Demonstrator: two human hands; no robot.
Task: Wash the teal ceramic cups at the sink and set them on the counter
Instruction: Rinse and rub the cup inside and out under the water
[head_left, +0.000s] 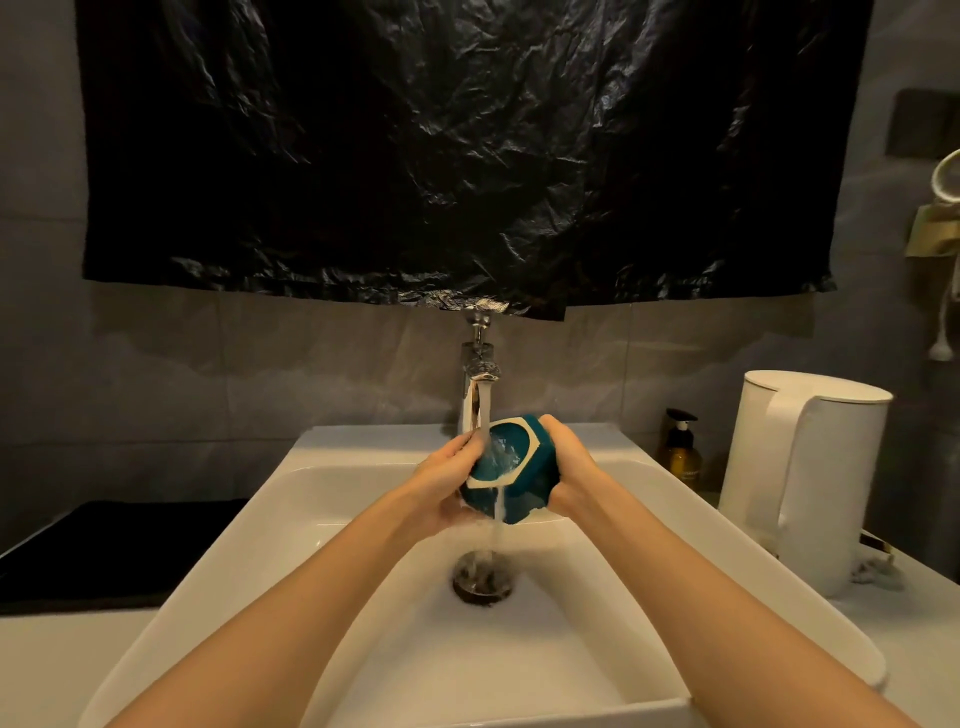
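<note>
2 hands grip 1 cup (under tap).

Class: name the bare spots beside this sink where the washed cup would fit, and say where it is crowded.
Free: the black mat left of the sink, the white counter in front of it, and the strip before the kettle. Crowded: the right back corner, with kettle, soap bottle and cable.

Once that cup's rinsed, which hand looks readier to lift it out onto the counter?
Probably the right hand: it wraps round the outer wall of the teal cup, while the left hand has its fingers at the rim under the water stream.
</note>
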